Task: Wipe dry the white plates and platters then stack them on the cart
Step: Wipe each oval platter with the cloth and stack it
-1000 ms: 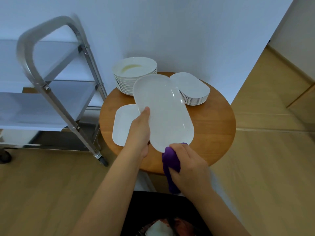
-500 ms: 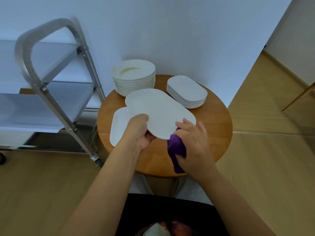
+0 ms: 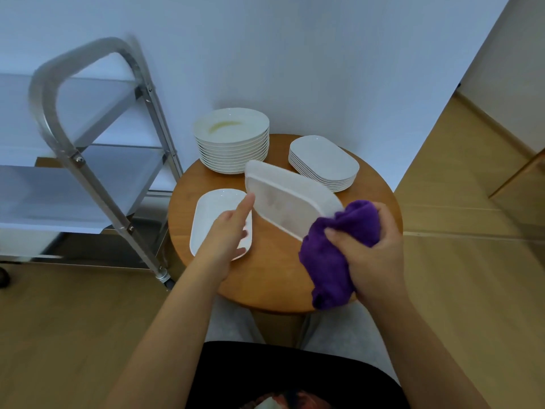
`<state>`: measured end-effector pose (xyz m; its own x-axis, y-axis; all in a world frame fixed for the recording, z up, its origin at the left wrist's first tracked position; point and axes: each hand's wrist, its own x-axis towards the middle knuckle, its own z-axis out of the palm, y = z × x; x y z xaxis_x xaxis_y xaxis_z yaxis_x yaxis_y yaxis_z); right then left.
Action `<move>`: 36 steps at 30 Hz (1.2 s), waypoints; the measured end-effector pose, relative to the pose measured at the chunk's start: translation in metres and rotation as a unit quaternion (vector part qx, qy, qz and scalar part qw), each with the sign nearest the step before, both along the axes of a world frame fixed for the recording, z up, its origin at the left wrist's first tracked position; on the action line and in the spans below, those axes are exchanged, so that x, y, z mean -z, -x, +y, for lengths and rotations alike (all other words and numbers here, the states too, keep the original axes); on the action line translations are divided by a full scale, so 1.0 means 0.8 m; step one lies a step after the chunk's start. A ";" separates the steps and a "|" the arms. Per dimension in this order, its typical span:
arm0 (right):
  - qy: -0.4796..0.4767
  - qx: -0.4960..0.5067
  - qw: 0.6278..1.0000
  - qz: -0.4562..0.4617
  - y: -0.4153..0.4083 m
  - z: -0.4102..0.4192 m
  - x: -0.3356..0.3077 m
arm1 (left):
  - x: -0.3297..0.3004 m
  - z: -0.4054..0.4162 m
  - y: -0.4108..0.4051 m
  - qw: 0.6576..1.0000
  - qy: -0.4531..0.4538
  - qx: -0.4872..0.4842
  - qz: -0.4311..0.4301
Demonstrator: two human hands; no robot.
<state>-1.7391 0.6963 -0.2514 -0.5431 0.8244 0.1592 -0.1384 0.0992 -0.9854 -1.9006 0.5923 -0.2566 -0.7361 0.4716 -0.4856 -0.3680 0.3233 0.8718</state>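
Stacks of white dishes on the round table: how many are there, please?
2. The stack of round plates stands at the table's back left, near the cart; the stack of oblong platters at the back right. Nothing seems hidden.

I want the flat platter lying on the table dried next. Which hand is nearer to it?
Left. The left hand is right over the platter on the table, covering part of it. The right hand is off to its right, gripping the purple cloth.

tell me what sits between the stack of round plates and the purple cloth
In the head view, the tilted white platter lies between the stack of round plates and the purple cloth, underside showing.
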 end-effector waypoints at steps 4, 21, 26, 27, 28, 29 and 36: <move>0.134 -0.084 0.985 0.069 -0.013 0.022 -0.015 | 0.026 -0.025 0.011 0.995 -0.093 -0.015 0.038; -0.163 0.196 0.959 -0.120 0.009 0.048 -0.038 | 0.018 -0.024 -0.021 0.969 -0.240 0.027 -0.047; -0.232 -0.023 0.960 -0.157 0.055 -0.016 -0.035 | 0.009 0.009 -0.041 0.985 -0.171 0.031 0.000; -0.220 -0.094 0.955 -0.175 0.058 -0.018 -0.030 | 0.007 0.009 -0.041 0.984 -0.177 0.028 0.004; -0.247 -0.134 0.940 -0.191 0.057 -0.014 -0.028 | 0.004 0.007 -0.039 0.983 -0.181 0.027 0.009; -0.301 -0.142 0.918 -0.214 0.054 -0.007 -0.027 | 0.001 0.002 -0.038 0.983 -0.181 0.029 0.014; -0.375 -0.103 0.901 -0.192 0.064 -0.018 -0.027 | -0.016 0.000 -0.050 0.985 -0.161 0.053 0.030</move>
